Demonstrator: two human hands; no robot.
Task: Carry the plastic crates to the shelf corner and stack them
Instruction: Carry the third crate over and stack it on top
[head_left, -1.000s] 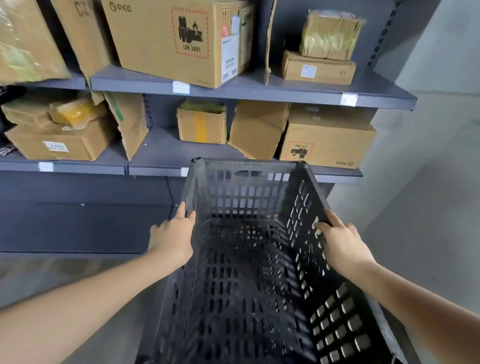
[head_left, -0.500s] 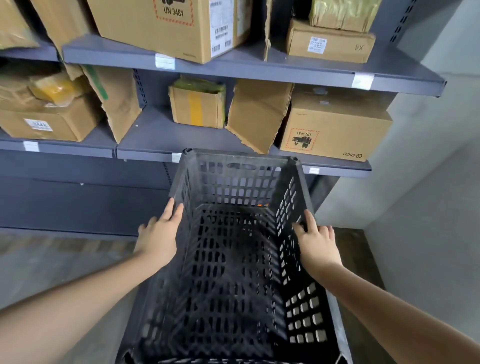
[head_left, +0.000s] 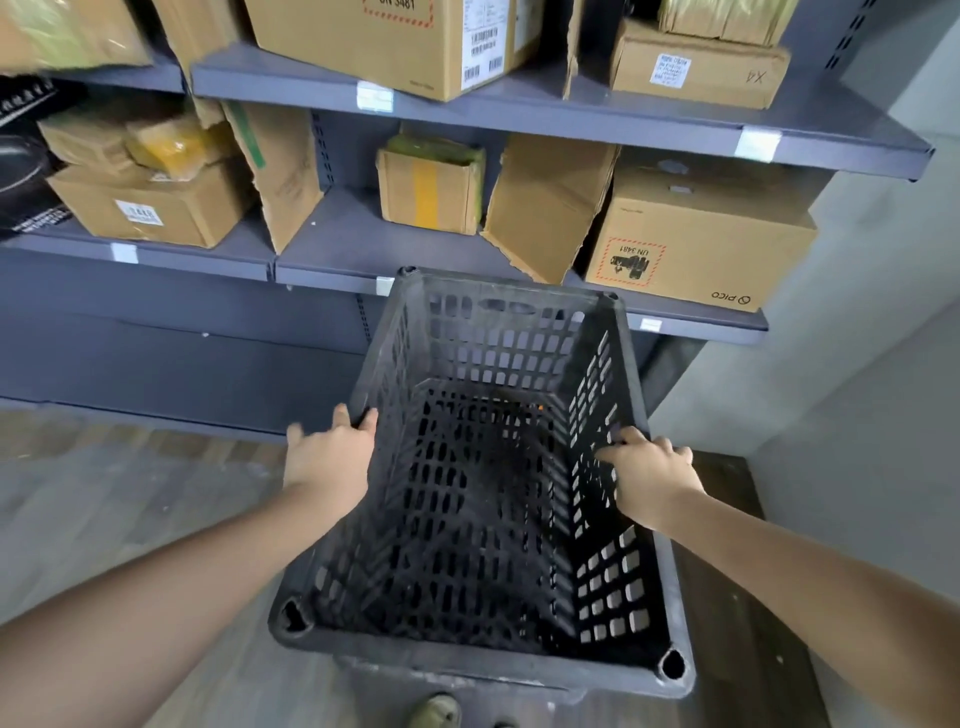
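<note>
A black slotted plastic crate (head_left: 498, 343) is in front of me, open side up, close to the right end of the grey shelf unit (head_left: 332, 260). My left hand (head_left: 332, 457) grips its left rim, thumb over the edge. On the opposite rim, my right hand (head_left: 649, 467) holds on with the thumb inside the wall. Just under the crate's near edge shows the rim of another dark crate (head_left: 467, 675); whether the two touch is hidden.
Cardboard boxes (head_left: 691, 244) fill the two shelves behind the crate. A pale wall (head_left: 857, 364) closes the corner on the right. Wooden floor (head_left: 130, 493) lies to the left. The toe of my shoe (head_left: 436, 712) shows below the crates.
The crate has come down and nearer the corner, both hands still on its rims. The view has tilted down, and the rim of a lower crate now shows.
</note>
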